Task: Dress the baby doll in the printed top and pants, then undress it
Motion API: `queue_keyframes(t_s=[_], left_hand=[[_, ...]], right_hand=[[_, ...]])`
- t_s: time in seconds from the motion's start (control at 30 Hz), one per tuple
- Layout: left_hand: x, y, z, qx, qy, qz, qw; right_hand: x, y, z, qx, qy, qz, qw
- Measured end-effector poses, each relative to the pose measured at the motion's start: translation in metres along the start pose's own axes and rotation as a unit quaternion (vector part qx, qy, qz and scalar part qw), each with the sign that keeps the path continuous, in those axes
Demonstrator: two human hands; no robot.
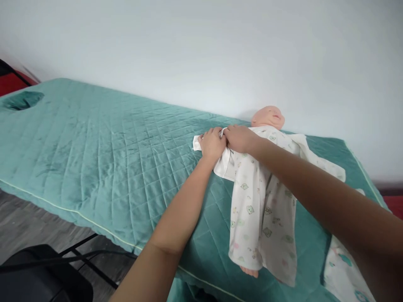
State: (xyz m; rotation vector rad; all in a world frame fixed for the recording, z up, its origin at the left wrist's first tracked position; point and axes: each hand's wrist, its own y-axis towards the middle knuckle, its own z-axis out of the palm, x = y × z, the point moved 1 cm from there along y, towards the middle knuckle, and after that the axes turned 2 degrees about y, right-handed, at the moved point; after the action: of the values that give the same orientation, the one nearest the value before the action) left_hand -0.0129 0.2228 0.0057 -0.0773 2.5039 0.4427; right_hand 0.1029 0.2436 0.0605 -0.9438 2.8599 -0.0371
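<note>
A baby doll [267,116] lies on its back on the green quilted bed, its head by the wall. It wears a white printed baby outfit [247,201], and one of its feet [249,272] shows below a trouser leg. Over the left-side sleeve [197,142], my left hand [213,143] is closed on the cloth near the cuff. Right beside it, my right hand [238,137] pinches the same sleeve closer to the shoulder. The doll's arm inside is hidden. On the other side, the far sleeve [327,165] lies stretched out flat.
The green quilted bed cover [103,142] stretches far to the left, with a face hole [23,100] at that end. Another white printed cloth [344,268] lies at the lower right. A black chair-like object [47,272] stands on the floor at the lower left.
</note>
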Motion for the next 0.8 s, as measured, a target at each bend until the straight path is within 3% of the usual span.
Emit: queue_keyframes(t_s=[0.17,0.33,0.57,0.8], left_hand=[[-0.006,-0.005,-0.005,0.003,0.065,0.022,0.998],[-0.006,-0.01,-0.012,-0.011,0.043,0.056,0.997],[0.007,-0.012,-0.011,-0.031,-0.026,0.025,0.999],[0.013,-0.014,-0.005,-0.034,-0.024,-0.003,0.999]], right_hand=[[-0.003,0.009,-0.004,0.063,-0.013,0.01,0.998],[-0.008,-0.004,-0.02,0.065,-0.057,0.003,0.996],[-0.021,-0.034,-0.035,0.059,-0.114,0.022,0.992],[-0.032,-0.057,-0.048,0.033,-0.118,0.052,0.991]])
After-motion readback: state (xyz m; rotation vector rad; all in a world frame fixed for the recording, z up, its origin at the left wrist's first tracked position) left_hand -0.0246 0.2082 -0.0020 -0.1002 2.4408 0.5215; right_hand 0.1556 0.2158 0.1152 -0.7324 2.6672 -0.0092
